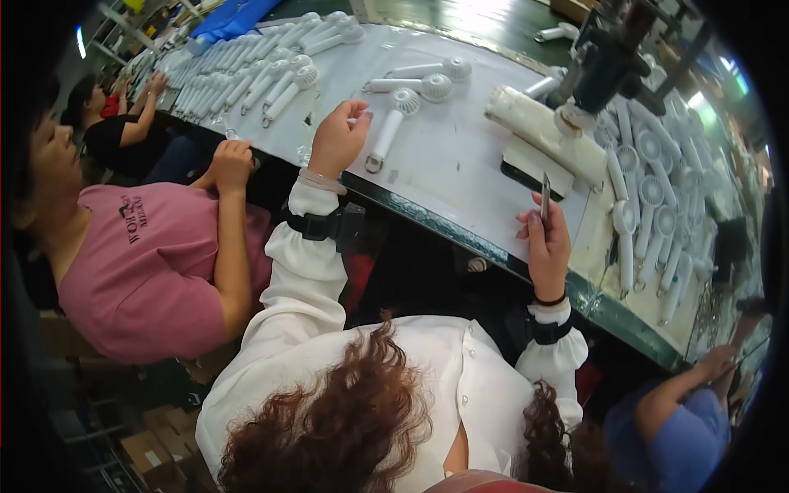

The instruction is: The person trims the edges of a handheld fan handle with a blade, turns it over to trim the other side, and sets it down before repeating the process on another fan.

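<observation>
My left hand (337,141) is above the table's near edge with its fingers curled in a pinch. Whatever is between them is too small to make out. Beside it, to the right, lies a white handheld fan (393,131) with a round ribbed head and a loop at the handle's end. Two more white fans (419,85) rest just beyond. At the table's front edge, my right hand (549,246) grips a slim pointed metal tool (545,197), tip upward. Its exact kind cannot be told.
Rows of white fans (246,78) cover the table's left part; a pile of them (653,193) fills the right. A dark press-like machine (608,70) with a cream base (546,135) stands ahead right. A person in pink (156,263) sits close at left, one in blue (674,427) at lower right.
</observation>
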{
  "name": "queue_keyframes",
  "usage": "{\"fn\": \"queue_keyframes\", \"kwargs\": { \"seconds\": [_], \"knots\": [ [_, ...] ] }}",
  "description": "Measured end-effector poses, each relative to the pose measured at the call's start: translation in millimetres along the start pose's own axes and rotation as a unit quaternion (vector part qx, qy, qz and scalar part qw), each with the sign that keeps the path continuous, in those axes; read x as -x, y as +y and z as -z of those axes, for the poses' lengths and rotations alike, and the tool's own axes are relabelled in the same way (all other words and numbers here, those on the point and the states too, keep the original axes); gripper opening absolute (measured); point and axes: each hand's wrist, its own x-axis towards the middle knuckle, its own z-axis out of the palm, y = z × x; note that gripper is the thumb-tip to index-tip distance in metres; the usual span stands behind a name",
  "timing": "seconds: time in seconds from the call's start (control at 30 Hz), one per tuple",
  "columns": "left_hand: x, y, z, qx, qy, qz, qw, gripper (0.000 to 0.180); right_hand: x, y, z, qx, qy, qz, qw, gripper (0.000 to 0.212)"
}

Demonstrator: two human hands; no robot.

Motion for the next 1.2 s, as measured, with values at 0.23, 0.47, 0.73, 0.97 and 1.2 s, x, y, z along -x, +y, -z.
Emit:
{"fn": "queue_keyframes", "kwargs": {
  "seconds": [0.23,0.47,0.73,0.97,1.2],
  "knots": [
    [10,23,-24,-0.216,-0.098,-0.032,0.971,0.037,4,-3,2,-0.012,-0.002,0.003,1.000,0.029],
    [23,30,-31,0.270,-0.261,0.134,0.917,0.042,5,-5,3,-0.010,-0.014,0.007,1.000,0.028],
    [50,90,-65,0.480,-0.354,0.070,0.799,0.040,4,-4,3,-0.081,-0.115,0.031,0.990,0.019],
    [57,117,-83,0.376,-0.356,-0.015,0.856,0.035,2,-12,0,-0.020,-0.095,0.030,0.995,0.015],
    [76,92,-105,0.308,-0.406,-0.087,0.856,0.033,-2,3,-1,0.000,0.052,0.023,0.998,0.015]
  ]
}}
